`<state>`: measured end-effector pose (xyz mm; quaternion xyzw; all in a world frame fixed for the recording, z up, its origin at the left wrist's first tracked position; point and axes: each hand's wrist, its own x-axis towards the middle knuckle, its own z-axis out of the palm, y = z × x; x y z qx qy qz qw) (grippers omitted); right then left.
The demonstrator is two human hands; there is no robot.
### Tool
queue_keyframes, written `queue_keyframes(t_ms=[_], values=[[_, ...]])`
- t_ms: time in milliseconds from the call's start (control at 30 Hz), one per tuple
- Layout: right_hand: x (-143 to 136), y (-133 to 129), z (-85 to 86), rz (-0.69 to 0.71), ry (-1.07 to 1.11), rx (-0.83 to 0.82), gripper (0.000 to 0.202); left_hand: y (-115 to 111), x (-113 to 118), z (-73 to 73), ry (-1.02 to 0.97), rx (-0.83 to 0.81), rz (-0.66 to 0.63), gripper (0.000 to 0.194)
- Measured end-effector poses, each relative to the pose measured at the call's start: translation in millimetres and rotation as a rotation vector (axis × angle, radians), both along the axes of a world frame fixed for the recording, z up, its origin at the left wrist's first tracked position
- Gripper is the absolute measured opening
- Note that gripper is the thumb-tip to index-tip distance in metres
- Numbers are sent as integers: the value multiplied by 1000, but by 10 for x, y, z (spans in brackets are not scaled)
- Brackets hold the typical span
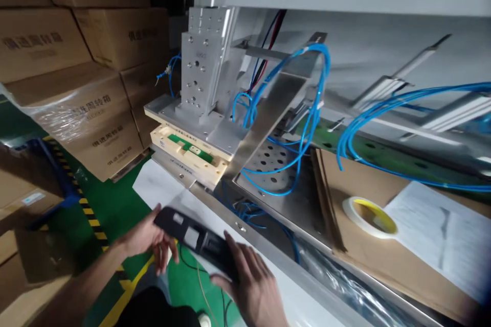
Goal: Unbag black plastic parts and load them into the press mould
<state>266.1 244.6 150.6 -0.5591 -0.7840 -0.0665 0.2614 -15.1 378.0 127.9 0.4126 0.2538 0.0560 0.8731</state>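
Both hands held the long black plastic part [197, 237] low in front of the press fixture [190, 156]. The left hand [148, 240] pinched its upper-left end, and the right hand [251, 278] gripped the lower-right end. Its long axis ran diagonally; the underside was hidden.

Matt black plastic on the long flat part [195, 240] gripped between left hand [148, 239] and right hand [255, 286], with small glossy pale insets. Brushed, dully shining aluminium on the drilled machine block [203, 69]; smooth reflective steel on the perforated plate [270, 161]. Glossy blue plastic tubing [307, 112]. Cream plastic fixture [187, 156] carrying a green circuit board [190, 147]. Rough brown corrugated cardboard boxes [95, 127], one under crinkled clear film. Glossy tape roll [370, 216] on matt cardboard sheet [383, 260]; smooth white paper [445, 237].
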Motion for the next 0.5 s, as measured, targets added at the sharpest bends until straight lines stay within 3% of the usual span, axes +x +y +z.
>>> queue_keyframes(t_ms=[133, 200, 267, 367, 500], values=[[-300, 969, 183, -227, -145, 75, 58, 628, -361, -3, 50, 343, 621, 87], [-403, 1395, 285, -285, -231, 79, 54, 863, -452, 51, 142, 608, 799, 78], [-455, 1747, 362, -317, -278, 62, 54, 1088, -475, 121, 251, 910, 848, 68], [-445, 2149, 387, -346, -301, 9, 55, 1463, -384, 212, 348, 1359, 792, 50], [-321, 2500, 212, -358, -281, -42, 55, 1996, -141, 220, 433, 1745, 689, 54]])
